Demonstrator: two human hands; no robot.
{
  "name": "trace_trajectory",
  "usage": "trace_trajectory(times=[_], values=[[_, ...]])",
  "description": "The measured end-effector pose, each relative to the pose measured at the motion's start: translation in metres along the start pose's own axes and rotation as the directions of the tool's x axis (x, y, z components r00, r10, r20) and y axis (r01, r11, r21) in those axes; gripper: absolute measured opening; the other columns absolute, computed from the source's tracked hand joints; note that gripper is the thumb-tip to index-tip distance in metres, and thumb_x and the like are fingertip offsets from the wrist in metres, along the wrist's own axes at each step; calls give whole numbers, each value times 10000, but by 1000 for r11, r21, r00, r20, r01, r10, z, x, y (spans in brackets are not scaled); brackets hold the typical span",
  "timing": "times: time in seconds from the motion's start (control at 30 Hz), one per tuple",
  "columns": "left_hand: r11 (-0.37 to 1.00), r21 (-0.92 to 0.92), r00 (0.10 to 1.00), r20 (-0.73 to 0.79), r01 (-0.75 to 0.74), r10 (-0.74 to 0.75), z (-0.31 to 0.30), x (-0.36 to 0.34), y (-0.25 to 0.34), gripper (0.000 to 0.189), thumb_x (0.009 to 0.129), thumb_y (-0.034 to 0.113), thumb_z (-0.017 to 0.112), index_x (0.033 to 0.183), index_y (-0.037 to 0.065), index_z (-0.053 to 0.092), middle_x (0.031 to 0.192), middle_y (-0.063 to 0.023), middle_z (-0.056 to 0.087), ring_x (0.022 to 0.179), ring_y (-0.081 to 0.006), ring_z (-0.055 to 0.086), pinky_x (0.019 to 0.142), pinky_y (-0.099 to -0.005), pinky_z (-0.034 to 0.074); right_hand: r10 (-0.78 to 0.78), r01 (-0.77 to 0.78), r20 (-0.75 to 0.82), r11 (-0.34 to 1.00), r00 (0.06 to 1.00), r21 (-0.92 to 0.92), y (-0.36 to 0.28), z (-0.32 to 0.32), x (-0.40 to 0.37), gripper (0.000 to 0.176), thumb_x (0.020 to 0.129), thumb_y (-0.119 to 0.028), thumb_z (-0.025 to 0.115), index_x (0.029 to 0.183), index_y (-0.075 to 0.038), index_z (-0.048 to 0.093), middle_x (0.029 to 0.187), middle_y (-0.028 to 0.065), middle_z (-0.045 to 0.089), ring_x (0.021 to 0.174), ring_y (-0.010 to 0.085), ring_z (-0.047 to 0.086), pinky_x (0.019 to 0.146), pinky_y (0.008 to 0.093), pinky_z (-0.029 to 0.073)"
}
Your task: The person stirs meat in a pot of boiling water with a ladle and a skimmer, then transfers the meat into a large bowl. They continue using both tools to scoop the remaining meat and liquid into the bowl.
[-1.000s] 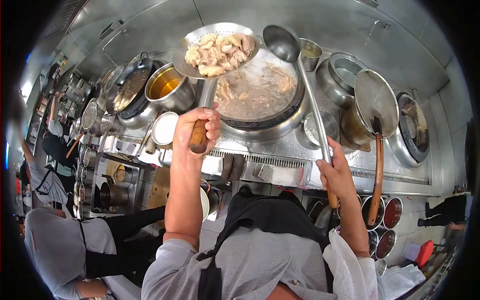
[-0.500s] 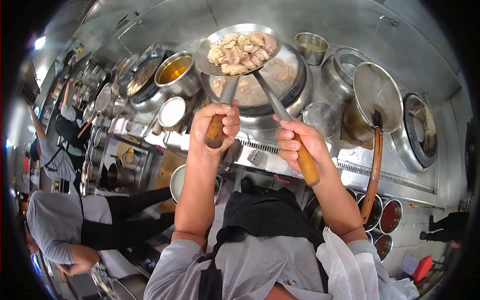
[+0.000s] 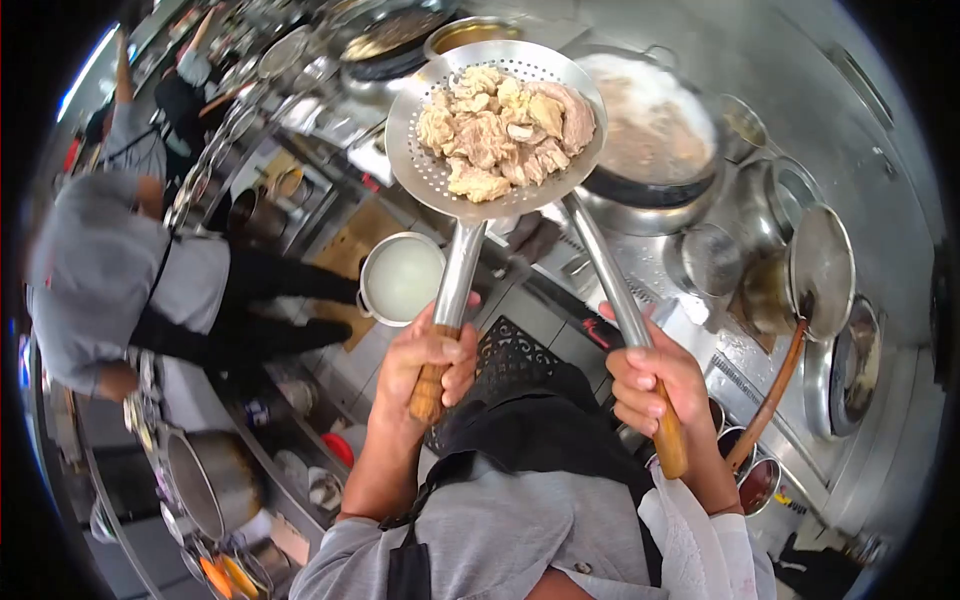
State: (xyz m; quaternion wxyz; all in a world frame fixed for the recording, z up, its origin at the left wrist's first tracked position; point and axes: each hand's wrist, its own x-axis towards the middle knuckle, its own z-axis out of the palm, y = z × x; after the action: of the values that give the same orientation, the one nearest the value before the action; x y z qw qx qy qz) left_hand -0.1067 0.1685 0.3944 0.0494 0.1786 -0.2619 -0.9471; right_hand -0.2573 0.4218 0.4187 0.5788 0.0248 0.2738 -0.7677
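Observation:
My left hand (image 3: 428,365) is closed round the wooden handle of a large perforated skimmer (image 3: 408,165). Pale cooked meat pieces (image 3: 500,135) are heaped in its bowl. Closed on the wooden grip of a second long-handled metal utensil (image 3: 612,275) is my right hand (image 3: 655,380). That utensil's shaft reaches up to the skimmer's right underside, where its head is hidden. Right of the skimmer, a big wok (image 3: 640,187) holds foamy, cloudy liquid. Lower left of the skimmer, a round pot (image 3: 366,285) of whitish liquid stands near the floor.
A co-worker in a grey shirt (image 3: 90,270) bends over the left counter; other people work farther back. On the steel range at right are a large strainer (image 3: 825,270) with a wooden handle, a metal bowl (image 3: 708,260) and another wok (image 3: 855,370). A stockpot (image 3: 215,485) sits lower left.
My view has turned left, so the wok now lies to the right. Both hands have brought the loaded skimmer away from over the wok and closer to me, towards the round pot's side.

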Motion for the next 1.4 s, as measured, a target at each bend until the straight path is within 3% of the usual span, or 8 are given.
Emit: trace_trajectory(times=[0.2,0.47,0.67,0.8,0.87,1.07,1.23,1.4], values=[[988,-34,961,-242,-151,138,-65,-140,-12,693,718,-5,630,1376,-48,418,707,-116,496,431,-173,477,326,-299,397,332,-327,56,942,942,-77,77,13,16,564,993,-58,504,1524,-141,332,698,18,420,424,82,424,373,264,380],[867,-84,754,-540,-491,374,-90,-311,-52,695,712,-45,635,1372,-1,423,740,-121,517,461,-187,512,364,-301,439,728,-672,160,679,666,-295,166,63,64,614,966,-43,529,1530,-119,298,689,19,412,426,86,427,377,271,382],[652,171,420,-640,-739,643,-87,-394,-54,701,734,-15,621,1393,-51,382,711,-96,465,417,-159,463,318,-292,399,868,-738,277,497,413,-457,242,148,108,596,976,-41,506,1530,-108,299,678,13,410,414,79,431,353,263,380],[530,438,153,-648,-727,746,-92,-433,-26,619,759,-5,605,1345,-48,411,795,-99,553,439,-136,466,330,-267,394,884,-775,419,410,208,-480,309,205,147,481,991,-59,505,1455,-93,382,685,0,417,433,83,455,348,270,389],[517,544,48,-658,-661,752,-116,-456,-11,559,759,6,628,1285,-22,441,820,-106,577,443,-155,509,349,-280,445,876,-698,441,441,197,-564,342,230,159,356,975,-69,543,1318,-79,447,703,1,447,460,88,472,365,283,404],[613,744,-217,-665,-264,714,-164,-481,7,392,766,7,602,1126,20,447,738,-55,538,495,-144,550,408,-282,492,814,-98,259,358,521,-929,397,251,172,338,899,-103,591,1193,-41,435,722,16,489,485,94,492,411,312,445],[665,739,-399,-581,106,709,-196,-477,-7,548,767,-25,570,1291,-37,413,762,-75,563,493,-141,539,433,-301,468,772,338,293,107,565,-935,418,221,190,576,929,-107,566,1446,-31,326,739,35,523,487,101,507,430,308,435],[661,722,-507,-500,204,702,-210,-476,-16,654,768,-26,578,1382,-31,353,794,-102,584,544,-158,571,471,-314,466,738,501,392,85,549,-861,433,185,210,688,909,-129,576,1512,-18,264,801,111,576,546,170,580,518,354,483]])
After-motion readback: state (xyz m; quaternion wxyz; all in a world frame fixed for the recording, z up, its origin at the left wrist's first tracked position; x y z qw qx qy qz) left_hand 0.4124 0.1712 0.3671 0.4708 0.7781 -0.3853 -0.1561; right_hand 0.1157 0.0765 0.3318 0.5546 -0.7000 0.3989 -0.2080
